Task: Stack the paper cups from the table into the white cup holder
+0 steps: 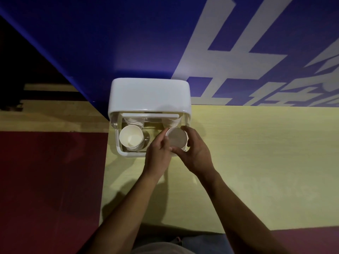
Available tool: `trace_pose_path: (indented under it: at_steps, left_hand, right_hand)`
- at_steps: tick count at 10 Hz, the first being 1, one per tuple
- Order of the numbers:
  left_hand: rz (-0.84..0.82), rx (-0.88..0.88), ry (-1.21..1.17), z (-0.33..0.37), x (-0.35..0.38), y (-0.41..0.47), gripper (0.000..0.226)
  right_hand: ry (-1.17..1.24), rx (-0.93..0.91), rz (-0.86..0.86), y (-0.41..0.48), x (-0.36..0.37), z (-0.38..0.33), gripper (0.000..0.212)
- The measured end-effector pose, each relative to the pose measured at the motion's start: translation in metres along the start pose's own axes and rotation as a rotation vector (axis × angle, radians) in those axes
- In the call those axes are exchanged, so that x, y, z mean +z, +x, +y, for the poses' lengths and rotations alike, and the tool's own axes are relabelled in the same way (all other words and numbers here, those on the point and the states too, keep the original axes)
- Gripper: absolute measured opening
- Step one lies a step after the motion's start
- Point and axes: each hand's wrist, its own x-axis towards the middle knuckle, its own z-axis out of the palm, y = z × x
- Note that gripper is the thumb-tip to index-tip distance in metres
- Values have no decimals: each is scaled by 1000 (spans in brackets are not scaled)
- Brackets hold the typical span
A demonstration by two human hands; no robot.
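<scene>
The white cup holder stands at the table's far left corner, its lid raised at the back. In its left slot a stack of paper cups sits mouth up. Over the right slot, both hands hold a paper cup whose flat base faces me. My left hand pinches its left edge with thumb and fingers. My right hand wraps around its right and near side. More white cup rims show behind, under the lid.
The pale yellow table stretches to the right of the holder. Its left edge runs just past the holder, with dark red floor beyond. A blue wall with large white characters rises behind.
</scene>
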Motion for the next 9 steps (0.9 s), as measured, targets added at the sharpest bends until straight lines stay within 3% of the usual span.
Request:
trace_pose_path:
  at_steps: [5, 8, 9]
  left_hand:
    - [-49, -105, -89, -20, 6, 6, 55]
    - [-32, -63, -15, -12, -1, 1, 48]
    - [33, -75, -109, -9, -6, -14, 51]
  right_hand:
    - [199, 44, -106, 8, 5, 18, 72]
    - [240, 97, -138, 4, -4, 16, 79]
    - [237, 143, 3, -20, -16, 24, 53]
